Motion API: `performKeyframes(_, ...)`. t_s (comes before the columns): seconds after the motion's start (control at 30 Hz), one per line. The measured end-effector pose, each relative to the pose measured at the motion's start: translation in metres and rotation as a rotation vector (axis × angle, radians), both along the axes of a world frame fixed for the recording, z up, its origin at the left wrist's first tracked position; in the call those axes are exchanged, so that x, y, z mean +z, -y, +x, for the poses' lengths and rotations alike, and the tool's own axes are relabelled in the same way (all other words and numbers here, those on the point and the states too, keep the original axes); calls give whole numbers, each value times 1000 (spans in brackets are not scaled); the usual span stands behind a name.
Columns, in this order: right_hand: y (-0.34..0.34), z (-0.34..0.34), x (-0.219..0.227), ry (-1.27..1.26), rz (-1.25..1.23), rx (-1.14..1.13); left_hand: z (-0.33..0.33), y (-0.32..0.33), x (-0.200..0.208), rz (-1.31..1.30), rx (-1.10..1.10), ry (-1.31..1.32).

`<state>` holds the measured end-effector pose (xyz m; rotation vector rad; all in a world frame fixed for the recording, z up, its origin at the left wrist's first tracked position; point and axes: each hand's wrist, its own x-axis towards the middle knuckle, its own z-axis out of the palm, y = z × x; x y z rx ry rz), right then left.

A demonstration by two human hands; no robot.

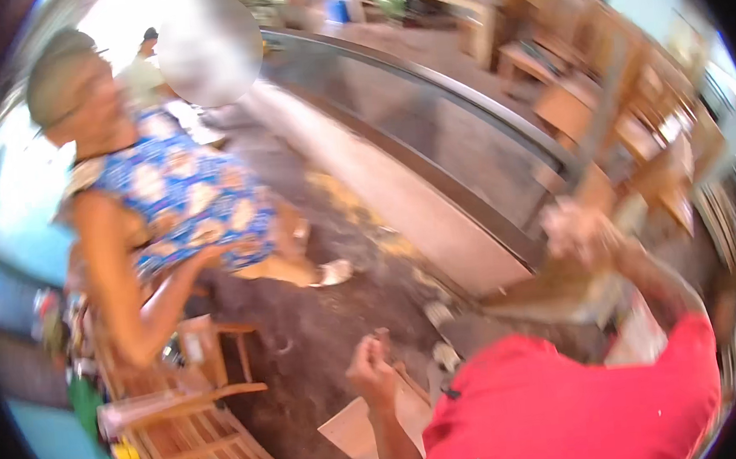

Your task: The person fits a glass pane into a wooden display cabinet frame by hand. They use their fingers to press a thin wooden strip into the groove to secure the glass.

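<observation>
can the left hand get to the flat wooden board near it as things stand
Probably yes: the left hand shows close by the flat wooden board, and nothing visible blocks the way between them. How far below the hand the board lies is unclear from this one blurred view.

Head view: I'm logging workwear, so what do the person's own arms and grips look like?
Red sleeves leave both forearms bare. The left grip and right grip show no gloves; blur hides any finer markings.

Red shirt (577,407) between 2 well-separated hands (372,372)
</observation>
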<state>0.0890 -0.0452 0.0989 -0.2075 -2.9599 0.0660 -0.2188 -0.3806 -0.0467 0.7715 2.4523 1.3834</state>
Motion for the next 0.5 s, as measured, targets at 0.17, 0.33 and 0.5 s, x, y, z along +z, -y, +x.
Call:
performKeyframes(0.17,-27,-33,-68,-5,-169,-148,0,-56,0,121,-118,155)
performKeyframes(0.33,-27,-1,-69,115,-333,-72,-11,-98,-25,65,-282,176)
performKeyframes(0.5,-23,-19,-54,160,-558,-52,-53,-134,-27,-59,-438,109)
